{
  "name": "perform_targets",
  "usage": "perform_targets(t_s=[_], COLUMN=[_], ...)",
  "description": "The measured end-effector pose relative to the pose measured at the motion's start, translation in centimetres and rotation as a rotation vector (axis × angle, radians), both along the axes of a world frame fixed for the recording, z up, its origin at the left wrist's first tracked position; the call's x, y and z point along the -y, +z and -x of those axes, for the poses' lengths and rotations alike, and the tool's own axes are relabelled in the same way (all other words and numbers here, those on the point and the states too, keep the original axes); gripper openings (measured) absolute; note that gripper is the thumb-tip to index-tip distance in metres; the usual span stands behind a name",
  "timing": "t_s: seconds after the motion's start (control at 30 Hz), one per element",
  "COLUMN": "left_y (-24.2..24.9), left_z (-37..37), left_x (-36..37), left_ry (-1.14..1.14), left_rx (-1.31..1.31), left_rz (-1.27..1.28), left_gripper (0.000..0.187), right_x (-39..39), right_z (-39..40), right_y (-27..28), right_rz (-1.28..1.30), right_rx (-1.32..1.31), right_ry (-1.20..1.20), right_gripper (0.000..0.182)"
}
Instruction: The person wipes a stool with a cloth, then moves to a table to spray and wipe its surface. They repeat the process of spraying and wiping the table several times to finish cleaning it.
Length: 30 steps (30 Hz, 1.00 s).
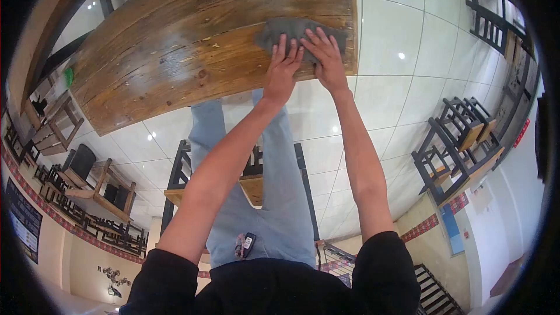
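1. Left hand (282,70) and right hand (328,61) press the gray cloth (286,26) onto the bench (175,41), near its right end, apparently working the surface.
2. Fingers lie slightly spread, unpinched.
3. Sliding it calls for even pressure.

Near the upper center of the frame, the left hand (328,65) and right hand (282,71) are pressing a gray cloth (300,29) (rather crumpled) onto the wooden surface (175,41).
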<state>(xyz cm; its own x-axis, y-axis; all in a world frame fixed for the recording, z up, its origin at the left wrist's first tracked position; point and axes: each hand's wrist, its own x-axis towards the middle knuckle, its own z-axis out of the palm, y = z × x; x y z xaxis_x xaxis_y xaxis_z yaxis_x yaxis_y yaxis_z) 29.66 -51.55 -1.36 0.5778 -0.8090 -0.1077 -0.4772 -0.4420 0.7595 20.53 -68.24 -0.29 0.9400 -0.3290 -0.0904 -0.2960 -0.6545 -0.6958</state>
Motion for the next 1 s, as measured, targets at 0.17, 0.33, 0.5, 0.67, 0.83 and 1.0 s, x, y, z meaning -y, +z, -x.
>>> perform_targets(t_s=[0.17,0.33,0.5,0.67,0.83,1.0], left_y=[-0.8,-1.5,-0.5,0.5,-0.2,-0.1], left_z=[1.5,0.8,-4.0,-9.7,-17.8,-26.8], left_x=[6.1,7.3,1.8,-8.2,-21.6,-37.2], left_ry=[-0.241,-0.614,-0.779,-0.682,-0.586,-0.435], left_rx=[-0.126,0.011,0.126,0.123,0.357,0.265], left_rz=[0.102,0.034,-0.034,-0.059,-0.037,-0.019], left_gripper=[0.066,0.054,0.046,0.043,0.045,0.048], right_x=[0.9,-2.0,-2.7,-11.0,-25.5,-39.3], right_z=[6.5,10.1,7.9,1.0,-8.7,-18.6], right_y=[-0.3,0.0,1.8,-0.6,-1.6,-1.5], right_rz=[0.022,0.337,0.418,0.291,0.316,0.285], right_rx=[-0.004,-0.253,-0.193,-0.085,-0.071,-0.174], right_ry=[-0.294,-0.333,0.020,0.025,-0.088,0.008], right_gripper=[0.080,0.086,0.074,0.071,0.069,0.089])
